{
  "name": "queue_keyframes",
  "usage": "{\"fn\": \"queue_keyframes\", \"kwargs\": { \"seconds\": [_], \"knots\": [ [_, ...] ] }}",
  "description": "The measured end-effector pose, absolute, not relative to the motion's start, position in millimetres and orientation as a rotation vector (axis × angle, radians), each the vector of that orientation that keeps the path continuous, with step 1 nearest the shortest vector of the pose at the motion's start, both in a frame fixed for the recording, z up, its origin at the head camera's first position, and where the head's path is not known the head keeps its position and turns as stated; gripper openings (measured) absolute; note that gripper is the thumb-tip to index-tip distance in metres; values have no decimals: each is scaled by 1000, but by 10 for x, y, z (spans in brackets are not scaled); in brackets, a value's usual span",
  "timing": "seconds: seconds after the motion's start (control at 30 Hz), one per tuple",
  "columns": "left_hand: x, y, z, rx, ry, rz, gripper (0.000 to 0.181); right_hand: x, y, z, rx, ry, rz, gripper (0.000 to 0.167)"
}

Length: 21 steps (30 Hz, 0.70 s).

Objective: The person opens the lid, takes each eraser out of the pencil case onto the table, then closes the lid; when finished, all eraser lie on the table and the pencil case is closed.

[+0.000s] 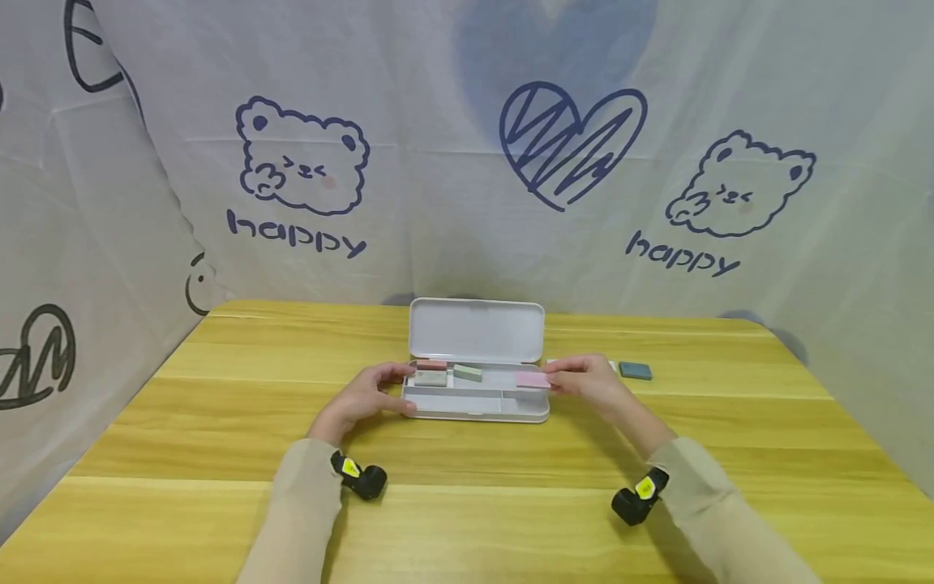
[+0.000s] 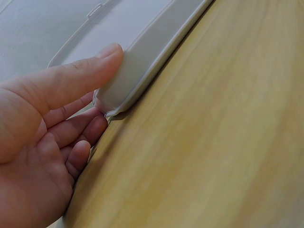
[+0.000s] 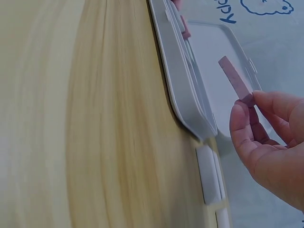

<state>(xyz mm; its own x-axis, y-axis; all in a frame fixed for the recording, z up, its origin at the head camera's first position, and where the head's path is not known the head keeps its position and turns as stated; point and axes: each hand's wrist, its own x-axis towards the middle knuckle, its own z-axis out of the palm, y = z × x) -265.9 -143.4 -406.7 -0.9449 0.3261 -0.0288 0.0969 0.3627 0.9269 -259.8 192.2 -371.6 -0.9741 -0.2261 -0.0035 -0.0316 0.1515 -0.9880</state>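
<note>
An open white case (image 1: 452, 404) lies on the wooden table, its lid (image 1: 477, 331) raised at the back. Inside, at the left, are a reddish block (image 1: 431, 365), a grey block (image 1: 430, 379) and a green block (image 1: 468, 373). The left hand (image 1: 368, 396) grips the case's left end, thumb (image 2: 110, 57) on the front wall and fingers round the end. My right hand (image 1: 589, 380) pinches a flat pink block (image 1: 533, 380) by one end, over the case's right part; in the right wrist view the pink block (image 3: 235, 80) is tilted above the case.
Right of the case lies a dark blue block (image 1: 635, 371), with whitish blocks beside it, partly behind the right hand; one whitish block (image 3: 209, 173) shows in the right wrist view. A printed cloth (image 1: 438, 178) hangs behind the table (image 1: 496, 519).
</note>
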Motion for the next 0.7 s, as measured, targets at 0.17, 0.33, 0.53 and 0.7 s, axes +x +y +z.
{"fn": "queue_keyframes", "kwargs": {
  "seconds": [0.17,0.33,0.53,0.7],
  "knots": [
    [-2662,-1441,-4071,401,2411,1615,61,-2565,2051,-3702,-246,2265,-1933,29],
    [-2667,-1448,-4078,408,2401,1621,62,-2543,2182,-3723,-241,2233,-1967,25],
    [-2667,-1440,-4072,404,2410,1615,61,-2519,2326,-3738,-225,2177,-2039,14],
    [-2662,-1442,-4081,398,2404,1626,63,-2507,2455,-3754,-222,2148,-2084,15]
  ]
}}
